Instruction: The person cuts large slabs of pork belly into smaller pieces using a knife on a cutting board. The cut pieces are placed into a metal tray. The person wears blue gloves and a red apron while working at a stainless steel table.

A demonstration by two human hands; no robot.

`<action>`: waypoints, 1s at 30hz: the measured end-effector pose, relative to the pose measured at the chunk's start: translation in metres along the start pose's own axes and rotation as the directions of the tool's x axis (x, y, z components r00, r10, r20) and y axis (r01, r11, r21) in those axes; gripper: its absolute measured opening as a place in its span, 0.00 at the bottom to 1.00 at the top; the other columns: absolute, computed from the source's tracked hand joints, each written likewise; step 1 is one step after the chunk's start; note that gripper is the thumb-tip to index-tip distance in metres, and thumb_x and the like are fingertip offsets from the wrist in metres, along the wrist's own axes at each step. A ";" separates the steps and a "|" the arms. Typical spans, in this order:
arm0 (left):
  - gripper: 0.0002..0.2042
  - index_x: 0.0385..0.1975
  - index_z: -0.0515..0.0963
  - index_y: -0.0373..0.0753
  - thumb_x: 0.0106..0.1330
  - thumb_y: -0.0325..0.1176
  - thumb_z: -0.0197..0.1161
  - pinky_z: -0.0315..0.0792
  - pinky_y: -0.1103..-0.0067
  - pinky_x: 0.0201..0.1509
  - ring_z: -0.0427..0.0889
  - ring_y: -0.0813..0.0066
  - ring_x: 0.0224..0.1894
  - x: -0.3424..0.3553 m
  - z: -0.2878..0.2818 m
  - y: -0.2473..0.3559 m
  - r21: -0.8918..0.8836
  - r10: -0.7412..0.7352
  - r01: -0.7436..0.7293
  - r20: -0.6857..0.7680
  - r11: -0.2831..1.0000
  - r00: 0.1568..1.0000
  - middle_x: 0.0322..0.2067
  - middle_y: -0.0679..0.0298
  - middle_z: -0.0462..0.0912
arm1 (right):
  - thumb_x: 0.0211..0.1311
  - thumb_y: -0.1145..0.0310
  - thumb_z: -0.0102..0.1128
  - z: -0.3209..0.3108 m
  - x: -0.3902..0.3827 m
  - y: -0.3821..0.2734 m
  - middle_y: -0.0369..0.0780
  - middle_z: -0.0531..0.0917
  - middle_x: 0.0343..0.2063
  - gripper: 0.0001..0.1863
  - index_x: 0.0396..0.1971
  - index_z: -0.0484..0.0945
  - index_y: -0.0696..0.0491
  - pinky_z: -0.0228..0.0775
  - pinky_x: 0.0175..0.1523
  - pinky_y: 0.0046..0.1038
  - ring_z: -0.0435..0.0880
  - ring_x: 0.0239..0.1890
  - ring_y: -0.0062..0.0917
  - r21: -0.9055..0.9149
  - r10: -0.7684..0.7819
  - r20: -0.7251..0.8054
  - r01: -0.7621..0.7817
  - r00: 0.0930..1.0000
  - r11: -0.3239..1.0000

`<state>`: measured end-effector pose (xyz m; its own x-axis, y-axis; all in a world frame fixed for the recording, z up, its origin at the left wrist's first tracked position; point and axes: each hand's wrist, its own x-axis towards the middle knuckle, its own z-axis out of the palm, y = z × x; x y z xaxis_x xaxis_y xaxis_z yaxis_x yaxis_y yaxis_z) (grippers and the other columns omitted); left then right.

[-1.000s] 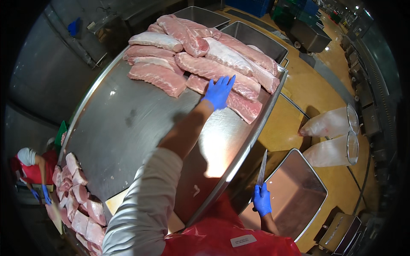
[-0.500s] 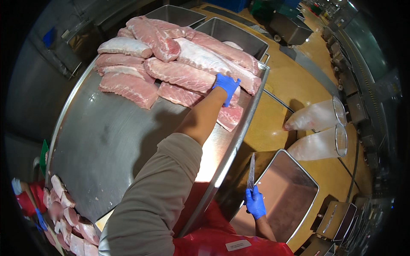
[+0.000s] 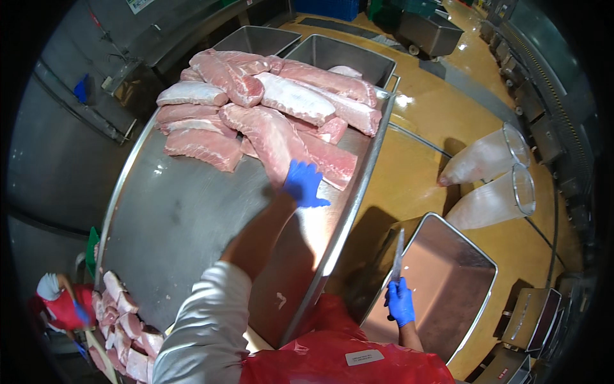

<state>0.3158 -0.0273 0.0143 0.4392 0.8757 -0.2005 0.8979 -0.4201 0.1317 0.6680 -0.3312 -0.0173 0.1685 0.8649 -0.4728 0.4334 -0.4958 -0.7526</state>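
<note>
My left hand [image 3: 303,184], in a blue glove, grips the near end of a long pork loin [image 3: 265,133] that lies at a slant on the steel table [image 3: 192,217]. Its thumb sticks out to the right. More loins [image 3: 220,77] are heaped at the table's far end, and another flat piece [image 3: 332,163] lies just right of the held loin. Off the table's right edge, my right hand [image 3: 401,303], also gloved, is closed around the handle of a knife [image 3: 398,256]. The blade points up and away, over the rim of a steel tub.
The steel tub [image 3: 464,320] stands right of the table; two steel bins [image 3: 374,54] stand beyond it. Two white mesh bags with hoops [image 3: 492,205] lie on the yellow floor. At lower left, a person in a red apron [image 3: 73,304] works beside cut meat pieces [image 3: 125,326].
My left hand has drawn the loin's right end toward me, swinging it from crosswise to slanted and baring the pieces behind. The view has shifted a little; the knife stays in my right hand.
</note>
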 end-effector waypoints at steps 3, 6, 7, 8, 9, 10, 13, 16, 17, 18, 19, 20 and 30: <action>0.59 0.74 0.55 0.41 0.42 0.62 0.78 0.59 0.46 0.68 0.62 0.40 0.70 -0.063 0.088 -0.058 -0.110 -0.253 0.231 -0.529 0.967 0.810 0.67 0.43 0.65 | 0.78 0.67 0.48 0.009 0.020 0.016 0.38 0.75 0.17 0.08 0.39 0.68 0.56 0.72 0.21 0.26 0.77 0.15 0.22 0.129 -0.004 0.011 0.003 1.000 0.992; 0.67 0.77 0.41 0.41 0.42 0.60 0.80 0.56 0.42 0.69 0.58 0.40 0.72 -0.077 0.071 -0.051 -0.373 -0.758 0.671 -0.450 0.641 0.473 0.71 0.39 0.57 | 0.77 0.66 0.49 0.011 0.025 0.005 0.40 0.77 0.17 0.09 0.39 0.68 0.56 0.73 0.22 0.29 0.78 0.16 0.24 0.014 -0.033 0.048 0.032 0.998 0.999; 0.69 0.78 0.36 0.41 0.42 0.59 0.81 0.56 0.40 0.69 0.58 0.40 0.73 -0.073 0.045 -0.047 -0.413 -0.908 0.812 -0.261 0.412 0.328 0.72 0.38 0.55 | 0.77 0.65 0.49 0.012 0.026 0.006 0.42 0.78 0.17 0.10 0.39 0.68 0.57 0.73 0.23 0.31 0.79 0.16 0.27 -0.028 -0.070 0.049 0.072 0.996 0.997; 0.71 0.78 0.33 0.40 0.42 0.60 0.80 0.57 0.37 0.66 0.57 0.40 0.73 -0.077 0.044 -0.058 -0.393 -0.920 0.833 -0.198 0.390 0.338 0.72 0.36 0.52 | 0.77 0.64 0.50 0.012 0.028 0.004 0.44 0.79 0.16 0.11 0.38 0.68 0.58 0.73 0.24 0.34 0.80 0.16 0.30 -0.074 -0.115 0.066 0.120 0.991 0.990; 0.72 0.77 0.32 0.39 0.42 0.60 0.81 0.57 0.37 0.66 0.58 0.40 0.73 -0.075 0.041 -0.064 -0.333 -0.927 0.867 -0.183 0.371 0.326 0.72 0.36 0.52 | 0.77 0.63 0.50 0.011 0.027 -0.002 0.44 0.80 0.17 0.12 0.38 0.68 0.58 0.74 0.24 0.34 0.81 0.16 0.30 -0.075 -0.130 0.067 0.135 0.989 0.988; 0.72 0.77 0.32 0.38 0.41 0.61 0.81 0.58 0.37 0.66 0.58 0.41 0.73 -0.065 0.034 -0.067 -0.271 -0.929 0.891 -0.172 0.363 0.326 0.73 0.36 0.51 | 0.77 0.63 0.50 0.012 0.022 -0.008 0.44 0.80 0.17 0.12 0.38 0.68 0.58 0.74 0.24 0.34 0.81 0.16 0.30 -0.070 -0.140 0.055 0.144 0.989 0.987; 0.73 0.77 0.31 0.36 0.41 0.60 0.81 0.60 0.40 0.67 0.62 0.42 0.71 -0.054 0.015 -0.067 -0.264 -0.941 0.903 -0.120 0.338 0.317 0.72 0.37 0.55 | 0.77 0.64 0.50 0.010 0.006 -0.014 0.43 0.80 0.17 0.11 0.37 0.68 0.57 0.74 0.24 0.33 0.81 0.17 0.28 -0.074 -0.108 0.036 0.110 0.993 0.991; 0.73 0.77 0.30 0.39 0.41 0.57 0.83 0.62 0.42 0.67 0.66 0.45 0.69 -0.061 0.022 -0.091 -0.449 -0.927 0.819 -0.060 0.356 0.371 0.68 0.40 0.62 | 0.77 0.65 0.49 0.005 -0.015 -0.015 0.41 0.79 0.17 0.10 0.37 0.69 0.56 0.74 0.24 0.31 0.81 0.17 0.27 -0.056 -0.048 0.029 0.050 0.998 0.997; 0.73 0.77 0.29 0.40 0.42 0.55 0.83 0.63 0.42 0.67 0.67 0.46 0.69 -0.069 0.027 -0.107 -0.518 -0.915 0.773 -0.051 0.366 0.399 0.67 0.41 0.64 | 0.77 0.65 0.49 0.003 -0.020 -0.009 0.41 0.79 0.17 0.10 0.37 0.69 0.56 0.74 0.24 0.31 0.81 0.17 0.27 -0.045 -0.053 0.030 0.054 0.998 0.998; 0.72 0.77 0.29 0.41 0.42 0.54 0.83 0.63 0.46 0.69 0.68 0.46 0.68 -0.074 0.020 -0.115 -0.554 -0.903 0.750 -0.009 0.361 0.429 0.68 0.43 0.64 | 0.77 0.65 0.48 0.001 -0.026 -0.005 0.41 0.79 0.17 0.10 0.37 0.69 0.56 0.74 0.24 0.31 0.81 0.17 0.26 -0.025 -0.062 0.024 0.063 0.998 0.998; 0.72 0.77 0.30 0.41 0.42 0.54 0.83 0.64 0.48 0.70 0.68 0.47 0.69 -0.083 0.017 -0.116 -0.545 -0.897 0.757 0.022 0.360 0.442 0.68 0.44 0.64 | 0.77 0.65 0.48 -0.001 -0.031 -0.002 0.41 0.79 0.17 0.10 0.37 0.69 0.56 0.74 0.24 0.31 0.81 0.17 0.26 -0.006 -0.074 0.019 0.075 0.997 0.997; 0.71 0.77 0.31 0.41 0.43 0.54 0.83 0.64 0.49 0.70 0.69 0.48 0.69 -0.094 0.018 -0.114 -0.538 -0.890 0.764 0.052 0.357 0.452 0.69 0.45 0.64 | 0.77 0.65 0.48 -0.003 -0.038 -0.001 0.41 0.79 0.18 0.10 0.37 0.69 0.56 0.74 0.24 0.31 0.81 0.17 0.26 -0.009 -0.062 0.021 0.062 0.998 0.998; 0.70 0.77 0.35 0.36 0.42 0.60 0.79 0.76 0.57 0.59 0.80 0.49 0.59 -0.234 0.160 -0.050 -0.539 -0.887 0.744 -0.014 0.396 0.462 0.59 0.39 0.75 | 0.78 0.67 0.48 0.140 0.014 -0.077 0.39 0.80 0.31 0.11 0.39 0.74 0.59 0.77 0.37 0.29 0.79 0.27 0.25 0.618 -0.353 0.398 0.037 0.847 0.786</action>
<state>0.1734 -0.2497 -0.1008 -0.5935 0.7807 -0.1955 0.6656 0.6127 0.4260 0.5129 -0.2923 -0.0302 -0.3626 0.8762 -0.3174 -0.2001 -0.4059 -0.8917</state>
